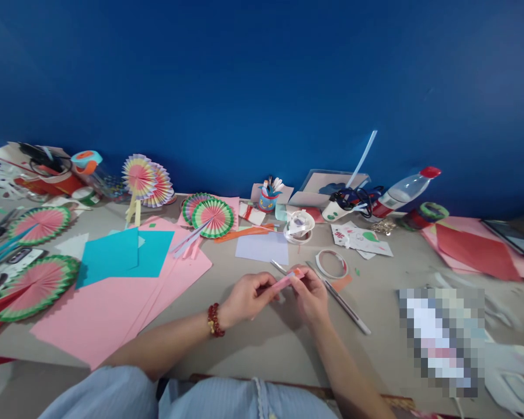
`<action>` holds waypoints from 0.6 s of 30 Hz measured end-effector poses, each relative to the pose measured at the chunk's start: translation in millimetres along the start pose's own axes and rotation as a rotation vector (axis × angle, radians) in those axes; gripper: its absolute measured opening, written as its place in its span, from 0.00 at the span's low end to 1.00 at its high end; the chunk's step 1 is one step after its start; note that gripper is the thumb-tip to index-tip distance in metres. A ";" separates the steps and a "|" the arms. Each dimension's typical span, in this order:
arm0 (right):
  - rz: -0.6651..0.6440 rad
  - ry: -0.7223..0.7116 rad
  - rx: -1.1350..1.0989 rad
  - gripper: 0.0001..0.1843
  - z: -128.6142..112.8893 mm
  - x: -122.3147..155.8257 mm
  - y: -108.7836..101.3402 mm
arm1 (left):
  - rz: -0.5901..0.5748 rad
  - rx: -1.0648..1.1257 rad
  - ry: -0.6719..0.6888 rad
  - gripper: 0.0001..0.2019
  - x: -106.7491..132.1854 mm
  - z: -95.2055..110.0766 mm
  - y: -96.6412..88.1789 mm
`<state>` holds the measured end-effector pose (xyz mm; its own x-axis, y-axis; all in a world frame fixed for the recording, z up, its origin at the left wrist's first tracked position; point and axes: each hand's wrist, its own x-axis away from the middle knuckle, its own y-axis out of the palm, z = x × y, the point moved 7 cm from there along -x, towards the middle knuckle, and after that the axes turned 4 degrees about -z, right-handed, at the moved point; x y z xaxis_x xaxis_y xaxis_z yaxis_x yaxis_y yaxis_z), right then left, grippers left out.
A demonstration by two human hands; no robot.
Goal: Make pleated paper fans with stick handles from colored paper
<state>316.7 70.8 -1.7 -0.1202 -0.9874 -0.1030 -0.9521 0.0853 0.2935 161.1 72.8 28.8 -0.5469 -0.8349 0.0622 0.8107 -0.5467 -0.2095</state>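
Note:
A narrow folded strip of pink paper (pixel 283 283) with an orange patch at its far end is held between both hands, just above the table. My left hand (pixel 250 295), a beaded bracelet at its wrist, pinches the near end. The other end is gripped by my right hand (pixel 310 291), thumb on top. Just beyond the fingers lies a slim metallic tool (pixel 278 266), partly hidden by the hands. A grey pen-like tool (pixel 348 308) rests to the right of my right hand. Near it are a roll of white tape (pixel 332 263) and an orange paper scrap (pixel 342 283).
Pink sheets (pixel 100 314) and blue sheets (pixel 122 256) cover the table's left side, with pleated paper fans (pixel 213 218) around them. Along the blue wall stand a pen cup (pixel 268 201) and a plastic bottle (pixel 404 192). Red paper (pixel 475 250) lies at the right.

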 end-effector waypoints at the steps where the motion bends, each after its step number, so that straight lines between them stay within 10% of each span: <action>1: -0.005 0.020 -0.010 0.12 1.9 0.6 1.9 | 0.011 0.001 0.012 0.20 0.2 0.8 -1.1; 8: -0.127 0.168 -0.016 0.12 17.1 7.5 20.1 | 0.067 0.007 0.072 0.15 0.7 5.8 -8.0; 18: 0.031 0.109 -0.026 0.12 11.0 3.4 4.2 | 0.059 -0.110 0.058 0.15 0.1 9.1 -10.2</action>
<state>309.2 69.3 -11.3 -0.1165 -0.9931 0.0103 -0.9409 0.1137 0.3192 154.6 77.7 39.8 -0.5124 -0.8587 -0.0097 0.8160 -0.4833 -0.3172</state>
